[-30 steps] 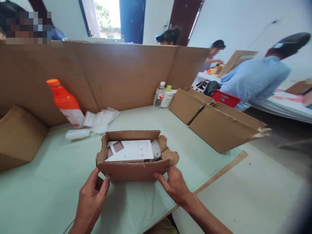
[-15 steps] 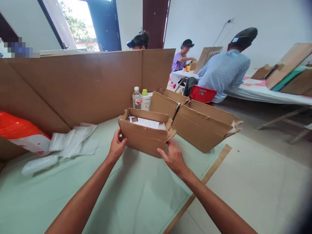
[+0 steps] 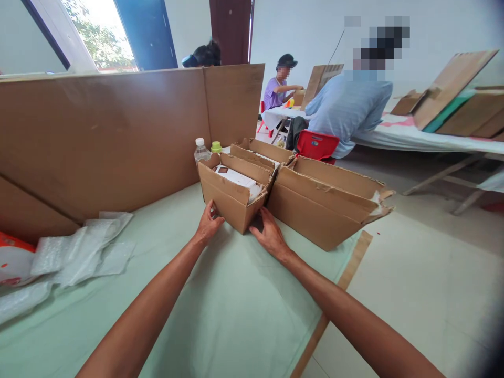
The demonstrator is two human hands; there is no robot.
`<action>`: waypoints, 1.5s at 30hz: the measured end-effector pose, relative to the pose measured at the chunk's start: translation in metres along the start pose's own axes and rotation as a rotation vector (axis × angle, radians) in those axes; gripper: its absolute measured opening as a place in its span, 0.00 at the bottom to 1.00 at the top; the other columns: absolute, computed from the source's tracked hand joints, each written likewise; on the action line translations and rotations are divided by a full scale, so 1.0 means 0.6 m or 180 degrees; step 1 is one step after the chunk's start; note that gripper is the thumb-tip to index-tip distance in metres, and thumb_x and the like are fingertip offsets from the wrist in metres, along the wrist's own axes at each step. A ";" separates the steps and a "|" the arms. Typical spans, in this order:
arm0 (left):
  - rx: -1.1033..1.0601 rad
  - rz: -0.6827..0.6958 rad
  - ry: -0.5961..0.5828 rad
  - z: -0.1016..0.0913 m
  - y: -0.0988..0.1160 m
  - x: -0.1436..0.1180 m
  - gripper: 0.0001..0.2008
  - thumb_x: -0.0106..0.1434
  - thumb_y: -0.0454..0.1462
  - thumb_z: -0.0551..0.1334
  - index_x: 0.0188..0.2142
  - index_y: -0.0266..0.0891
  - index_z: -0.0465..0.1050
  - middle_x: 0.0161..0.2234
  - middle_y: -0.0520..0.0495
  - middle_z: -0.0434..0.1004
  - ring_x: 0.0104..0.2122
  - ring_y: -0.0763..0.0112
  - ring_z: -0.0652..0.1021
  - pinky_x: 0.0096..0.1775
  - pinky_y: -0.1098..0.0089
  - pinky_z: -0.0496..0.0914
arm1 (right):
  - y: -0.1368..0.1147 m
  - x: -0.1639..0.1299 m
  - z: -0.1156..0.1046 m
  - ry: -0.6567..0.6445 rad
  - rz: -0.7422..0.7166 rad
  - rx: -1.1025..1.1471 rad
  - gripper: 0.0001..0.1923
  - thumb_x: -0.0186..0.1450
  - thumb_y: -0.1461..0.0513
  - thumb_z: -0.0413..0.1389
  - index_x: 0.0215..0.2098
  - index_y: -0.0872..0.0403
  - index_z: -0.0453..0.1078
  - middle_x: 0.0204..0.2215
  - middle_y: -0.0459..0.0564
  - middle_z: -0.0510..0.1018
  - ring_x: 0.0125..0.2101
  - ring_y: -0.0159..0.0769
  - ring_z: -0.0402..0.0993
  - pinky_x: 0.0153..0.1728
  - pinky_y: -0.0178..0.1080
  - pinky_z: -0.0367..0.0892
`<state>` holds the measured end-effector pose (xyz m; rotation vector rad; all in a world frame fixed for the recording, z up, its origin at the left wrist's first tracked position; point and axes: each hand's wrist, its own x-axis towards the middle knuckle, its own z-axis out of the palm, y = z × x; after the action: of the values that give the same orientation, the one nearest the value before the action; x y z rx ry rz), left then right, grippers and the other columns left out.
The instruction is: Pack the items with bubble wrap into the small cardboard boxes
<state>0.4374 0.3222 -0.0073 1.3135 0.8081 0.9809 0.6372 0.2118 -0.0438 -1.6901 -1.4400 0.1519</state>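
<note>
A small open cardboard box (image 3: 226,199) stands on the green cloth with a white carton (image 3: 235,177) inside, its flaps raised. My left hand (image 3: 210,224) rests against the lower part of the box's long near side, fingers curled. At the near right corner, my right hand (image 3: 270,234) has its fingers along the short end and its thumb in front. Between them, both hands hold the box low down. Close on its right is a larger open cardboard box (image 3: 318,205), and another open box (image 3: 255,149) is partly hidden behind.
Behind the box stand a clear bottle (image 3: 200,151) and a green-capped bottle (image 3: 216,147). Bubble wrap (image 3: 84,249) and an orange-and-white bag (image 3: 16,260) lie left. A cardboard screen (image 3: 137,121) borders the table (image 3: 220,315). A person in blue (image 3: 346,102) sits beyond.
The small box has turned and now sits close against the larger boxes, hiding more of the bottles. Both hands have moved with it, and the view has swung slightly right.
</note>
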 end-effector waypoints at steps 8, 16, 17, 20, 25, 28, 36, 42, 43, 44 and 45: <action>-0.0049 0.0063 -0.0244 0.023 0.002 0.055 0.46 0.44 0.32 0.66 0.65 0.41 0.59 0.64 0.40 0.67 0.59 0.52 0.70 0.58 0.56 0.67 | 0.028 0.012 0.019 0.0021 0.0112 0.0135 0.34 0.61 0.59 0.59 0.65 0.57 0.62 0.67 0.64 0.61 0.64 0.55 0.62 0.63 0.58 0.63; 0.0049 0.0103 -0.0335 0.033 -0.010 0.076 0.43 0.47 0.33 0.64 0.65 0.42 0.61 0.64 0.42 0.67 0.60 0.54 0.70 0.60 0.57 0.66 | 0.054 0.021 0.023 -0.0120 0.0228 0.0325 0.37 0.61 0.58 0.60 0.68 0.54 0.60 0.69 0.61 0.56 0.63 0.54 0.65 0.58 0.55 0.70; 0.0084 0.0100 -0.0351 0.035 -0.013 0.071 0.42 0.48 0.33 0.64 0.65 0.41 0.60 0.64 0.42 0.67 0.61 0.54 0.70 0.60 0.57 0.66 | 0.055 0.021 0.023 -0.0133 0.0243 0.0335 0.37 0.61 0.58 0.60 0.68 0.54 0.60 0.70 0.62 0.55 0.62 0.55 0.65 0.58 0.55 0.70; 0.0264 0.0125 -0.0429 0.044 -0.024 0.039 0.40 0.50 0.35 0.64 0.65 0.40 0.61 0.65 0.40 0.67 0.63 0.53 0.69 0.62 0.55 0.64 | 0.053 0.022 0.023 -0.0131 0.0264 0.0342 0.38 0.60 0.58 0.61 0.67 0.57 0.61 0.70 0.64 0.53 0.63 0.56 0.63 0.59 0.55 0.68; 0.0848 0.0290 -0.0527 0.038 -0.036 -0.089 0.32 0.52 0.37 0.66 0.59 0.38 0.71 0.64 0.36 0.67 0.64 0.47 0.67 0.64 0.44 0.59 | 0.049 0.018 0.020 -0.0031 0.0243 0.0309 0.35 0.60 0.58 0.60 0.64 0.58 0.64 0.69 0.66 0.55 0.58 0.53 0.70 0.52 0.51 0.74; 0.1245 0.0509 -0.0627 0.005 -0.034 -0.205 0.25 0.51 0.35 0.68 0.51 0.42 0.78 0.60 0.39 0.73 0.65 0.47 0.65 0.67 0.42 0.53 | 0.052 0.019 0.015 0.0072 0.0195 0.0252 0.27 0.61 0.60 0.56 0.58 0.58 0.69 0.64 0.66 0.63 0.52 0.48 0.75 0.49 0.49 0.75; 0.3532 0.0482 -0.1014 -0.086 0.001 -0.509 0.28 0.64 0.38 0.60 0.64 0.44 0.65 0.70 0.41 0.57 0.70 0.50 0.57 0.68 0.41 0.50 | 0.008 0.023 -0.006 -0.0116 -0.0146 0.0106 0.18 0.58 0.57 0.51 0.42 0.55 0.74 0.42 0.59 0.79 0.43 0.48 0.75 0.49 0.55 0.71; 0.3186 0.0127 -0.0753 -0.112 0.046 -0.645 0.27 0.64 0.42 0.62 0.63 0.46 0.66 0.69 0.44 0.59 0.70 0.54 0.58 0.69 0.48 0.50 | -0.015 -0.031 0.022 -0.0765 -0.1121 -0.1059 0.26 0.62 0.50 0.45 0.44 0.57 0.75 0.50 0.71 0.77 0.53 0.65 0.71 0.53 0.64 0.65; 0.3120 0.0153 -0.0709 -0.120 0.050 -0.659 0.26 0.64 0.43 0.62 0.62 0.45 0.68 0.69 0.44 0.61 0.69 0.55 0.59 0.69 0.51 0.50 | -0.016 -0.043 0.033 -0.0823 -0.1363 -0.1194 0.27 0.63 0.50 0.43 0.46 0.58 0.75 0.52 0.71 0.76 0.55 0.64 0.71 0.53 0.62 0.66; 0.3057 0.0209 -0.0649 -0.131 0.053 -0.671 0.25 0.64 0.42 0.63 0.60 0.45 0.70 0.68 0.44 0.63 0.69 0.56 0.60 0.69 0.53 0.52 | -0.019 -0.058 0.043 -0.0817 -0.1512 -0.1309 0.29 0.64 0.49 0.42 0.49 0.58 0.74 0.53 0.70 0.76 0.56 0.63 0.70 0.53 0.61 0.67; 0.2999 0.0285 -0.0579 -0.146 0.056 -0.681 0.23 0.63 0.41 0.63 0.59 0.44 0.72 0.66 0.44 0.66 0.67 0.58 0.63 0.68 0.56 0.54 | -0.024 -0.074 0.055 -0.0790 -0.1617 -0.1397 0.30 0.65 0.48 0.41 0.50 0.57 0.73 0.54 0.69 0.75 0.56 0.63 0.70 0.53 0.60 0.67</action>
<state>0.1926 -0.0185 -0.0061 2.2165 1.1302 0.5172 0.5928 0.1908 -0.0728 -1.6139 -2.1651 -0.2626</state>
